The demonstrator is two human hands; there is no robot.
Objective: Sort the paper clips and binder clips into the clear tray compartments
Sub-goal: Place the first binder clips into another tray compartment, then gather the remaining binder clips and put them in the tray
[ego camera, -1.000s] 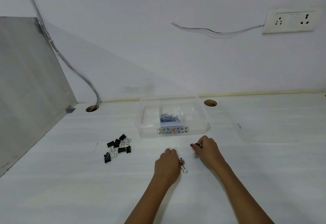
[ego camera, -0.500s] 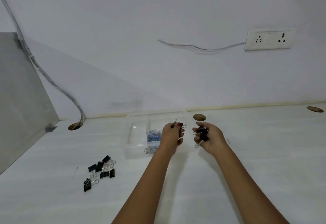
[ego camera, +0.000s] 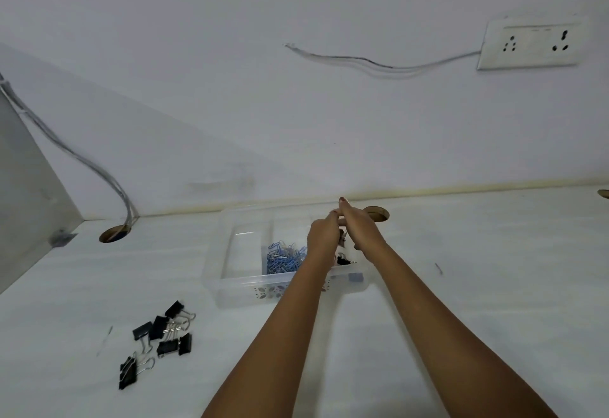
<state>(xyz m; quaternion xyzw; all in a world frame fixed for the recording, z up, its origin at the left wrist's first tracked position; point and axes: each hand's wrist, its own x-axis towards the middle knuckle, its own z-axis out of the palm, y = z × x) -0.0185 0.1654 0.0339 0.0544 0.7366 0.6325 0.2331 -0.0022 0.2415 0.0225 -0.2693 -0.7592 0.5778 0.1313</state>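
On the white table (ego camera: 461, 302) we see the clear tray (ego camera: 227, 272), and over its right compartment the left hand (ego camera: 323, 236), fingers curled, touches the right hand (ego camera: 361, 229). Loose binder clips (ego camera: 161, 335) lie left of the tray, well apart, and blue paper clips (ego camera: 285, 257) fill the middle compartment. One binder clip (ego camera: 343, 260) lies in the right compartment and another clip (ego camera: 343, 236) shows between the hands (whether either grips it, we cannot tell).

A white socket plate (ego camera: 530, 42) sits on the wall (ego camera: 296, 114), and a grey cable (ego camera: 82, 160) drops into a desk hole (ego camera: 113, 233).
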